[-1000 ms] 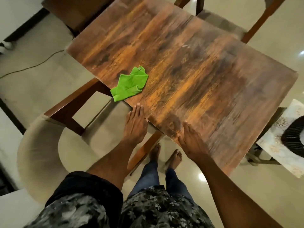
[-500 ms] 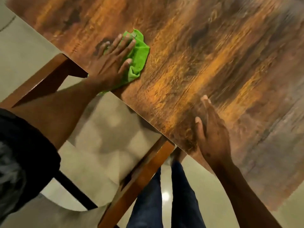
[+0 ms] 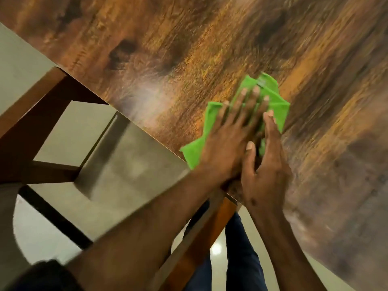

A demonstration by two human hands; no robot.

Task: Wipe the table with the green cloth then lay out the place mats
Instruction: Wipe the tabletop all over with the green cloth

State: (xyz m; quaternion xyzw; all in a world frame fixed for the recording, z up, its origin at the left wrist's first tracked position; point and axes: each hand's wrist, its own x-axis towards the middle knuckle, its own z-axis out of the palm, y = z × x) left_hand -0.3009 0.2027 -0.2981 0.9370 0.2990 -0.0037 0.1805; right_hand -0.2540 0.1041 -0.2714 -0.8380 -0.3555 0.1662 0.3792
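The green cloth [image 3: 270, 101] lies at the bench [image 3: 189, 49] edge, centre-right of the frame. The left hand [image 3: 233, 133] presses it flat-fingered; the right hand [image 3: 266, 164] rests open beside it. Bunched, overhanging corners could slide off the edge.

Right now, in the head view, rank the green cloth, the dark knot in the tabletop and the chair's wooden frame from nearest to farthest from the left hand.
1. green cloth, under the left hand
2. dark knot, upper left on the tabletop
3. chair's wooden frame, far left off the table
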